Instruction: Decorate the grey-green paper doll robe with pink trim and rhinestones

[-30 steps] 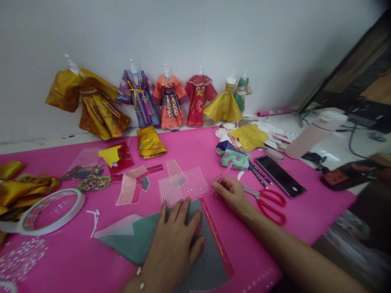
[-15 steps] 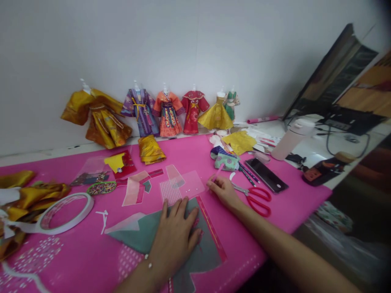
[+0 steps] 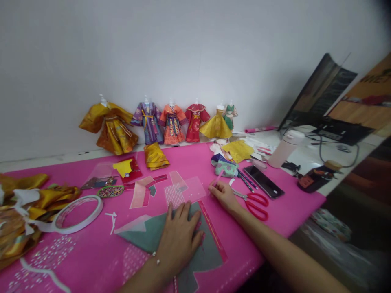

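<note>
My left hand [image 3: 180,232] lies flat with its fingers spread on a green piece of fabric [image 3: 210,252] that has a red band along its right side. Beyond those fingertips is a translucent sheet [image 3: 194,187] with rows of small white dots beside it. Closed around a thin pink pen-like stick [image 3: 218,176], my right hand [image 3: 224,196] rests on the pink table cover, just right of that sheet. Red-handled scissors [image 3: 256,201] lie close to the right hand. Small pink and red fabric pieces [image 3: 142,192] are spread to the left of the sheet.
Several dressed doll forms [image 3: 173,124] stand along the wall. A roll of white tape [image 3: 99,207] and golden fabric [image 3: 61,195] lie on the left. On the right are a phone [image 3: 264,182], dark pencils [image 3: 247,181], a pale bottle [image 3: 285,149] and a dark jar [image 3: 319,177].
The camera view has shifted, so the dolls and wall appear lower and the left-side items further right. Both hands keep nearly the same pose and place on the table.
</note>
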### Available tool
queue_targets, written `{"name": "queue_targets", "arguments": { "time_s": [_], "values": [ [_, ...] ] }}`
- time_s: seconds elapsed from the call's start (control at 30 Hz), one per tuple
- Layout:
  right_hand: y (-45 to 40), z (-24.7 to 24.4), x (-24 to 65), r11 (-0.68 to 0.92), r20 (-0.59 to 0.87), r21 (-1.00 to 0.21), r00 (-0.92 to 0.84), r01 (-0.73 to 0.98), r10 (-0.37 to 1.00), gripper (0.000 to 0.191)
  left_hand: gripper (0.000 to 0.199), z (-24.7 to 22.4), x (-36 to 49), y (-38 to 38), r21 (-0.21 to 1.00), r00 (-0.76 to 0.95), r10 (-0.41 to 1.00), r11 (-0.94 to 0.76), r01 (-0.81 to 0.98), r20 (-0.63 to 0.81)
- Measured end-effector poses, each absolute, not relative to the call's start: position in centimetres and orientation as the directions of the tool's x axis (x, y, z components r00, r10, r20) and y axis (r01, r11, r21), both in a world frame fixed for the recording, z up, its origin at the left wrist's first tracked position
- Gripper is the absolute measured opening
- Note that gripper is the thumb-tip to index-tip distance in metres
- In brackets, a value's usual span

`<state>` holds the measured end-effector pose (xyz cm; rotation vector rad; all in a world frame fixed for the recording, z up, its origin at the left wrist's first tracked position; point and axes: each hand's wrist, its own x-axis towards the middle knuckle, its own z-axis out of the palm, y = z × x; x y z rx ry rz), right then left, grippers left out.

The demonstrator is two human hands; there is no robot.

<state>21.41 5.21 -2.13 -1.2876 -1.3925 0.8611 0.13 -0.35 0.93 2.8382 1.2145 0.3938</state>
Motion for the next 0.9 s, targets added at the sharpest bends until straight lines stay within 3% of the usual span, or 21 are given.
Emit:
{"name": "queue_targets", "arguments": {
  "time_s": [0.9],
  "values": [
    [5.7, -3.2, 21.4, 0.204, 0.233, -0.935, 0.072, 0.289, 0.970, 0.038, 0.048, 1.0, 0.0, -0.1, 0.201, 0.644, 0.760, -0.646, 0.737, 0.084]
  ]
}}
